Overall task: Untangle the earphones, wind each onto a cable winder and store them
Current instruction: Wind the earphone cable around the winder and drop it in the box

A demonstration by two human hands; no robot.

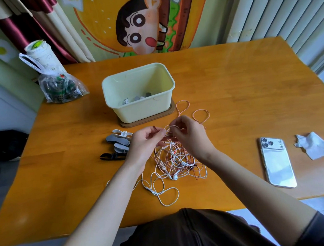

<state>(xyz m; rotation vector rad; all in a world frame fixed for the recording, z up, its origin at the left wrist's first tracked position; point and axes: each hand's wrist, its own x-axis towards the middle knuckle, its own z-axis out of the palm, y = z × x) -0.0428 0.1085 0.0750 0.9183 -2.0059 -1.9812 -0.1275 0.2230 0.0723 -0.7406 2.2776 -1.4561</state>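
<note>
Both the left hand (145, 142) and right hand (190, 138) pinch cords atop the tangled white, pink and dark-red wire earphones (177, 160) on the orange wooden table (233, 97); grey, white and black plastic cable winders (117, 142) lie just left, near the cream plastic box (140, 107)

On the worktop (233, 97) the earphones (177, 161) lie central; box (140, 109) at 12 o'clock, cable winders (117, 142) at 9, phone (277, 163) at 3.

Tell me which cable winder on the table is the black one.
The black winder, at the near end of the pile by the left hand. The grey winders and the white winder lie farther back, toward the cream box.
</note>
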